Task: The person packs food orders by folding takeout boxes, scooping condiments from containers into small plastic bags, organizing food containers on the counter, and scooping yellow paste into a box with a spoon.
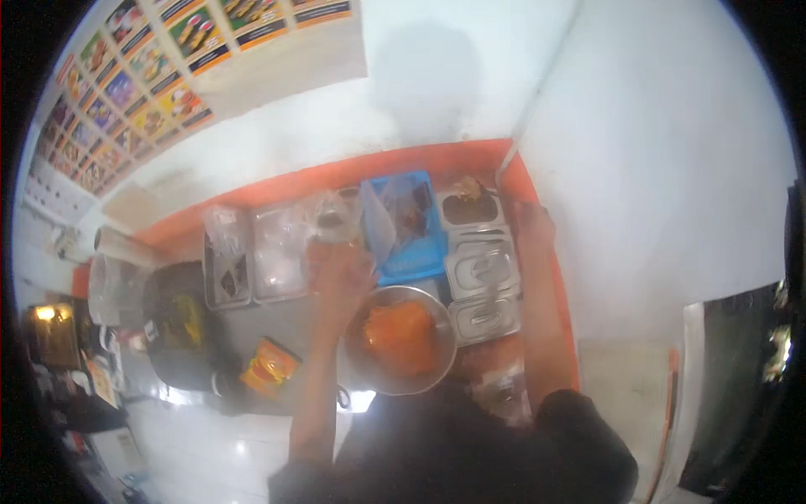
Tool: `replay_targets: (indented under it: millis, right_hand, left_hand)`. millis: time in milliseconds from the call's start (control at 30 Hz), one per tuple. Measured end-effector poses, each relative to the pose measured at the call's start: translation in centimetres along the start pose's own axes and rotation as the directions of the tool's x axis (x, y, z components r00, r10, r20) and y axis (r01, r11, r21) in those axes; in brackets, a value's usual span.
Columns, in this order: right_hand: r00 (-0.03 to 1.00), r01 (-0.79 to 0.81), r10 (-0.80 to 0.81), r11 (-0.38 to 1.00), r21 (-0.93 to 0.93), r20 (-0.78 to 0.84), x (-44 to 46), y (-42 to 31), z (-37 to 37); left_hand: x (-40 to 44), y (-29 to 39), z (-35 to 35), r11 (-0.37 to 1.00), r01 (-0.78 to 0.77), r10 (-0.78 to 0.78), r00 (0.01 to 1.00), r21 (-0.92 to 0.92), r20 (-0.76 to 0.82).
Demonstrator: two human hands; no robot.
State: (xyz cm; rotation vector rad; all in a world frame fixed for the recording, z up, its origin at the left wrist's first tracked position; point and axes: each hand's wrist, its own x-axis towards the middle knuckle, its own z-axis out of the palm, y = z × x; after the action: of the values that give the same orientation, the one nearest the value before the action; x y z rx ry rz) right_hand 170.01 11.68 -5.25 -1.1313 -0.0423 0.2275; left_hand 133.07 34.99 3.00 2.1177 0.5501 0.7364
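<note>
The grey counter [243,322] carries a blue basket [411,265], lidded steel pans [483,270] and, apparently, a metal bowl [356,342].

Shiny metal bowl [446,353], smooth blue plastic tray [411,263], glossy metal lids [484,269], filmy plastic bag [382,220], matt wall [655,168]

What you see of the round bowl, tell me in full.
The round bowl looks like shiny metal, with a thin pale rim. It sits upright and uncovered, holding an orange mass. It stands nearer the person than the blue tray, left of the metal lids, beside the left forearm; whether they touch is unclear.
</note>
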Motion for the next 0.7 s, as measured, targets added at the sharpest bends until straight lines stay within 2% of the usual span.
replay_targets:
  millis: [33, 100, 133, 167, 200, 233, 267, 333, 367, 433, 467, 500, 533, 633, 700]
  right_hand:
    - [1.000, -0.025, 0.025, 1.000, -0.001, 0.009, 0.6, -0.9, 0.3]
    - [0.996, 0.022, -0.020, 1.000, -0.022, 0.084, -1.9, -4.5, 2.8]
    - [0.993, 0.039, -0.035, 0.999, -0.032, 0.115, -2.9, -6.1, 4.1]
    - [0.970, 0.232, -0.197, 0.925, -0.300, 0.143, -3.9, -6.9, 5.2]
    - [0.946, 0.322, -0.269, 0.847, -0.422, 0.181, -4.7, -7.8, 6.3]
    - [0.915, 0.403, -0.339, 0.745, -0.532, 0.218, -5.3, -8.5, 7.1]
    - [0.832, 0.547, -0.439, 0.552, -0.630, 0.338, -6.1, -9.2, 7.8]
    - [0.739, 0.647, -0.491, 0.326, -0.689, 0.462, -7.2, -9.6, 8.4]
    - [0.769, 0.624, -0.471, 0.410, -0.666, 0.431, -7.4, -9.6, 8.8]
    - [0.802, 0.591, -0.445, 0.491, -0.640, 0.399, -7.7, -9.3, 8.8]
    - [0.924, 0.370, -0.291, 0.843, -0.391, 0.248, -7.8, -9.3, 8.6]
    - [0.958, 0.234, -0.188, 0.948, -0.214, 0.217, -7.5, -9.2, 9.0]
    - [0.980, 0.087, -0.082, 0.996, -0.020, 0.183, -7.2, -9.2, 9.3]
    - [0.977, 0.111, -0.098, 0.992, -0.060, 0.187, -8.0, -8.8, 9.5]
    - [0.994, 0.033, -0.032, 0.999, -0.004, 0.103, -8.9, -9.2, 10.6]
  left_hand:
    - [1.6, -1.2, 2.0, 0.984, -0.117, 0.122, 0.992, 0.136, -0.026]
    - [4.6, 0.0, 5.5, 0.985, 0.054, -0.045, 0.997, -0.162, 0.061]
    - [5.8, 0.5, 7.1, 0.978, 0.020, -0.010, 0.999, -0.209, 0.046]
    - [6.9, 1.1, 8.4, 0.968, -0.019, 0.028, 0.999, -0.251, 0.033]
    - [7.6, 1.7, 9.3, 0.966, -0.019, 0.025, 1.000, -0.256, 0.020]
    - [7.9, 2.1, 10.1, 0.967, -0.043, 0.050, 0.999, -0.251, 0.018]
    - [8.0, 2.4, 10.7, 0.967, -0.065, 0.072, 0.997, -0.245, 0.022]
    - [8.1, 3.7, 11.1, 0.947, -0.018, 0.019, 1.000, -0.320, 0.000]
    - [8.1, 4.0, 11.1, 0.920, 0.016, -0.029, 0.999, -0.392, -0.027]
    - [8.0, 3.4, 11.3, 0.918, 0.028, -0.040, 0.999, -0.396, -0.022]
    - [8.1, 3.4, 11.2, 0.917, 0.029, -0.044, 0.999, -0.399, -0.028]
    - [8.4, 3.5, 11.0, 0.918, 0.018, -0.034, 0.999, -0.396, -0.034]
    - [8.5, 3.5, 10.6, 0.927, 0.035, -0.044, 0.999, -0.374, -0.016]
    - [8.2, 3.1, 10.3, 0.930, 0.047, -0.052, 0.999, -0.364, -0.003]
    - [8.0, 3.0, 10.5, 0.923, 0.036, -0.044, 0.999, -0.384, -0.013]
